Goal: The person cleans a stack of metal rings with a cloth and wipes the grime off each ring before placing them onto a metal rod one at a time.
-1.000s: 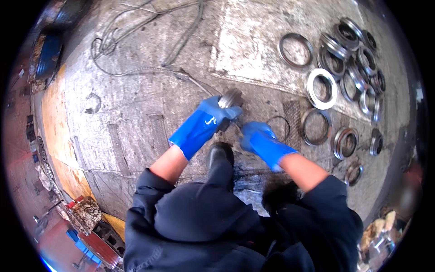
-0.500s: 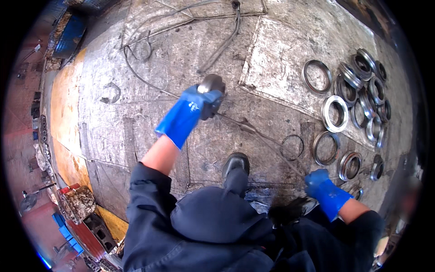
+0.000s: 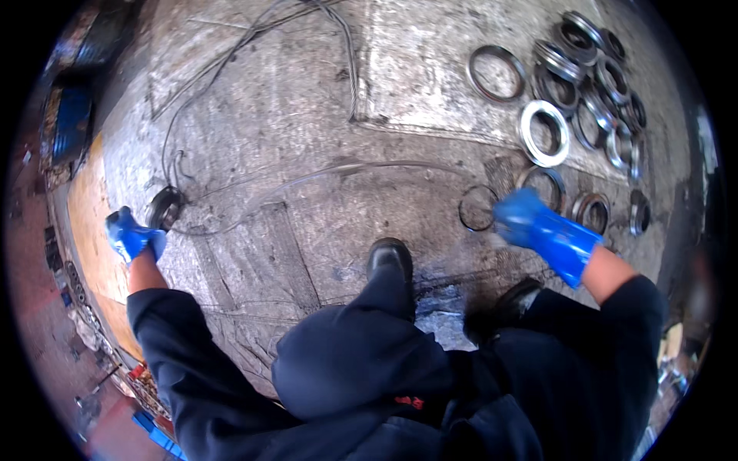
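Note:
My right hand, in a blue rubber glove and blurred by motion, is closed at the right end of a thin wire cable. From there the cable arcs leftward over the floor. At far left a dark metal ring sits where the cable runs up to it; whether the cable passes through it is unclear. Just left of that ring is my left hand, also gloved in blue. Its fingers are too small and smeared to show whether they are apart or closed.
Several metal rings lie heaped and scattered at the right. A thin dark hoop rests beside my right hand. More cable loops across the far floor sheets. My boot stands mid-floor, and a blue container is at far left.
My left hand has swung far to the left, and the dark ring now lies beside it. My right hand has moved up, away from my body, and the cable between them now arcs loosely.

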Demonstrator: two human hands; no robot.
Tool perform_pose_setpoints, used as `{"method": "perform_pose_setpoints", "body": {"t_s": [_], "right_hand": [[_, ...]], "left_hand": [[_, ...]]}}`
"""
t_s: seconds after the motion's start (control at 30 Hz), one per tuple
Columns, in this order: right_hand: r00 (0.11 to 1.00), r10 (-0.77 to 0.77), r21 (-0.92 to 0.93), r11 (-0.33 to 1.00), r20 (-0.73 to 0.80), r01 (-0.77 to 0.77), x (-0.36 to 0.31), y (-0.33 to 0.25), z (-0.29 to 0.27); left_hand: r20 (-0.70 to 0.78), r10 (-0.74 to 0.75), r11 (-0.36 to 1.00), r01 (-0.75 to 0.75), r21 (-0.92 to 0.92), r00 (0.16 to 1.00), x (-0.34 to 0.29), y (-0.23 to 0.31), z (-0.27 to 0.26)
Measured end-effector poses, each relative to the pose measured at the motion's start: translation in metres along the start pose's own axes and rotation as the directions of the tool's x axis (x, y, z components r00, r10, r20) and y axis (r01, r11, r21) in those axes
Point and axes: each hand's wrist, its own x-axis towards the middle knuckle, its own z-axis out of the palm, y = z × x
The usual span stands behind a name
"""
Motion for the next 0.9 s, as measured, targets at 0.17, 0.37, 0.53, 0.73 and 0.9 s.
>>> {"method": "perform_pose_setpoints", "body": {"t_s": [0.17, 0.37, 0.53, 0.73, 0.9], "right_hand": [[0.948, 0.087, -0.141, 0.989, 0.308, -0.045, 0.148, -0.071, 0.006], [0.938, 0.316, 0.097, 0.947, -0.139, -0.305, 0.219, -0.076, 0.095], [0.914, 0.374, 0.31, 0.898, -0.16, -0.313, 0.136, -0.045, 0.028], [0.487, 0.871, 0.006, 0.489, -0.06, -0.872, -0.001, 0.027, -0.061], [0.402, 0.915, -0.183, 0.401, 0.029, -0.898, -0.001, 0.099, -0.034]], "left_hand": [[0.166, 0.26, 0.95, -0.221, -0.222, 0.951, -0.022, 0.118, 0.085], [0.596, 0.499, 0.856, -0.252, -0.451, 0.629, -0.126, 0.258, 0.205], [0.819, 0.572, 0.757, -0.42, -0.501, 0.054, -0.312, 0.33, 0.259], [0.846, 0.502, 0.585, -0.65, -0.485, -0.18, -0.392, 0.396, 0.261], [0.873, 0.305, 0.916, -0.133, -0.378, -0.381, -0.468, 0.405, 0.289]]}}
